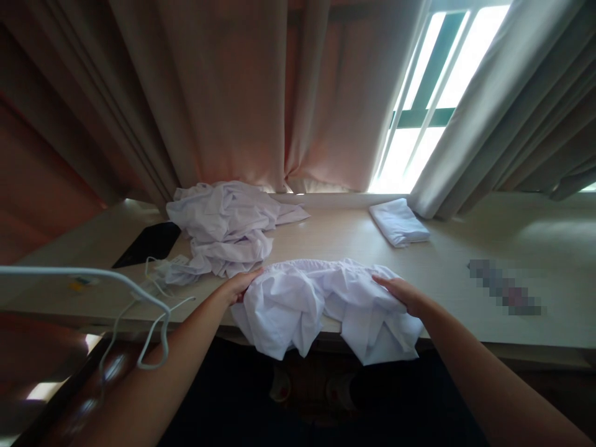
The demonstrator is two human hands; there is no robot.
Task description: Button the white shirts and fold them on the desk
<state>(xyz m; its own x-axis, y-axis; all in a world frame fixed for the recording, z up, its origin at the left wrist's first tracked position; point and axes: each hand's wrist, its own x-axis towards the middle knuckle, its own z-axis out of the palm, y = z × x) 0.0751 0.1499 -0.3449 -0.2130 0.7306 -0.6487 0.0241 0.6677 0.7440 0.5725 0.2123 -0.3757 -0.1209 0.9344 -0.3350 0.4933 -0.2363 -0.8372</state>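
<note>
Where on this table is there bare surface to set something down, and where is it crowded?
Bare table lies between the crumpled pile and the folded cloth, and to the right of that cloth. The near edge is crowded: both hands, left and right, rest on the white garment; cables clutter the left.

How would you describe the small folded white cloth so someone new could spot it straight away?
Start at the bright window, then drop to the pale wooden table below it. The neatly folded white cloth lies beside the grey curtain's hem, alone and flat, unlike the crumpled white pile and the rumpled garment under both hands.
</note>
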